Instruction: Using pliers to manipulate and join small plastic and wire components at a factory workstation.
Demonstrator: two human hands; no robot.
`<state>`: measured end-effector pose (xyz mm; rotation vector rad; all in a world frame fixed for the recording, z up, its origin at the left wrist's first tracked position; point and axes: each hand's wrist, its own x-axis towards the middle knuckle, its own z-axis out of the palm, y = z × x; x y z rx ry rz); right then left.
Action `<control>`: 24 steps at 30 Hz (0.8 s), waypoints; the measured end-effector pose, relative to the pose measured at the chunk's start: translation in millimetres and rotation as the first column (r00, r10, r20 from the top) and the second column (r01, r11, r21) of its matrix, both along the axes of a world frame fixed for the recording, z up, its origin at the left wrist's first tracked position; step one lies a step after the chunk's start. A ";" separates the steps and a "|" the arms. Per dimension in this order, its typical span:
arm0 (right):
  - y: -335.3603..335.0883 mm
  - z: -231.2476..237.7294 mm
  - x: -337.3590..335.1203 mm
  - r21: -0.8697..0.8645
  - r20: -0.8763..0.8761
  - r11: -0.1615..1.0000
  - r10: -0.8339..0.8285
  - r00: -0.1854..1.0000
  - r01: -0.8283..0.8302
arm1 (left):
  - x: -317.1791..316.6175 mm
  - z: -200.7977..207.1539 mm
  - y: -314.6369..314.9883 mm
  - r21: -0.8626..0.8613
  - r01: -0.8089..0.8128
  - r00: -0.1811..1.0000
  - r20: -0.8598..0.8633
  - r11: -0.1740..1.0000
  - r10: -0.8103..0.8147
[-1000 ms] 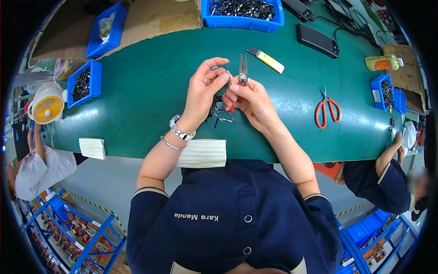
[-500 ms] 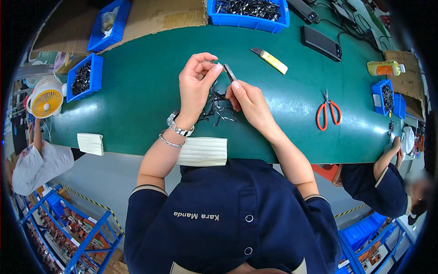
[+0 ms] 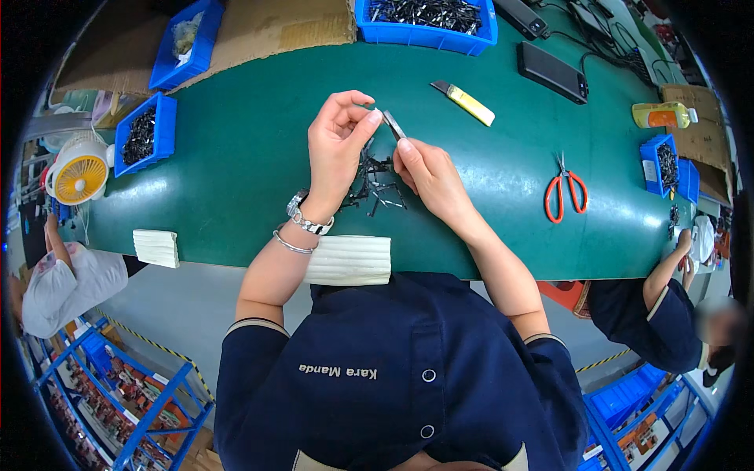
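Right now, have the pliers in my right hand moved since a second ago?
Yes: judged against the yellow-handled knife, the tips of the pliers have swung left, farther from its blade.

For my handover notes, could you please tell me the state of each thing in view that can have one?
Left hand: in a pinch
Right hand: closed around a metal-tipped tool
Loose black pieces: scattered, overlapping
Red-handled tool: lying, handles spread
Yellow cutter: lying flat
Upper blue bin: open, filled with black parts
Yellow bottle: capped
Fan: whether running, cannot tell
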<state>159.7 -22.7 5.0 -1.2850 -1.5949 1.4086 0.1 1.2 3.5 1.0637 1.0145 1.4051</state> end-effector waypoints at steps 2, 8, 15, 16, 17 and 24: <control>0.4 -1.5 -0.2 0.018 0.004 1.000 -0.003 1.000 0.003 | 0.0 0.0 -0.2 -0.021 0.003 1.000 0.003 1.000 -0.003; 0.5 6.2 -0.3 -0.072 -0.072 0.997 0.008 0.997 -0.013 | 1.4 3.8 -1.1 -0.036 -0.009 1.000 0.015 0.999 0.009; 1.6 4.3 1.6 0.050 0.099 0.999 -0.014 0.995 0.009 | 1.6 0.6 -2.8 0.017 -0.022 0.999 -0.034 1.000 0.023; 1.8 4.6 1.9 0.089 0.152 0.996 -0.021 0.988 0.007 | 1.9 -0.8 -2.9 0.027 -0.034 0.998 -0.052 0.999 0.036; 2.0 5.2 2.1 0.127 0.206 0.992 -0.030 0.978 0.004 | 2.3 -1.7 -3.0 0.037 -0.046 0.996 -0.069 0.998 0.048; -0.3 12.4 -0.8 0.148 0.266 0.989 -0.065 0.962 0.026 | 2.9 2.1 -4.8 0.057 -0.078 0.993 -0.081 0.995 0.083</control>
